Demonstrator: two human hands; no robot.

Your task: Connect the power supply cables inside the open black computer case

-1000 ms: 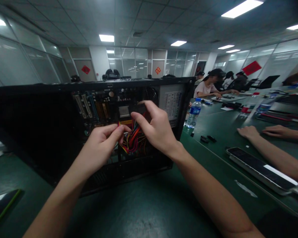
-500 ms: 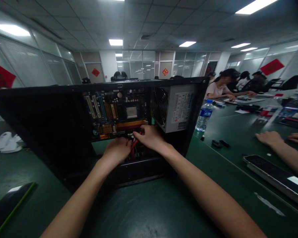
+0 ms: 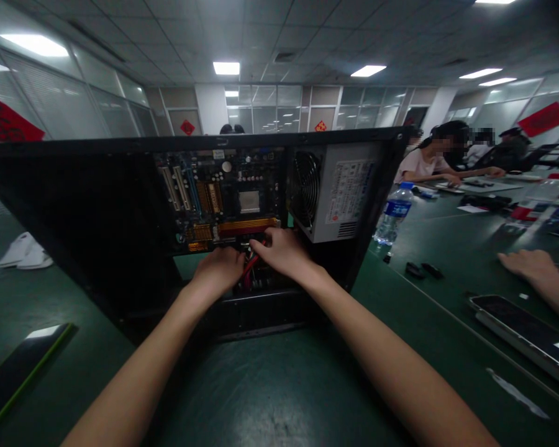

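An open black computer case (image 3: 270,316) stands in front of me with its inside facing me. The motherboard (image 3: 190,208) and the grey power supply (image 3: 342,192) show inside it. Below the memory slots (image 3: 246,228), a bundle of red and dark cables (image 3: 249,271) runs between my hands. My right hand (image 3: 284,251) is closed, thumb and fingers pinching the cables. Its fingertips are partly hidden behind the thumb. Close beside it on the left, my left hand (image 3: 218,270) is curled with its fingertips at the same bundle; its grip is partly hidden.
A water bottle (image 3: 395,214) stands right of the case. Small black parts (image 3: 423,269), a dark flat device (image 3: 517,329) and another person's hand (image 3: 528,264) are further right. At the left lie a green-edged phone (image 3: 23,375) and white items (image 3: 25,251).
My view has shifted slightly left and down, so the surroundings sit further right. Both hands stay at the cables with only a small shift of the fingers.
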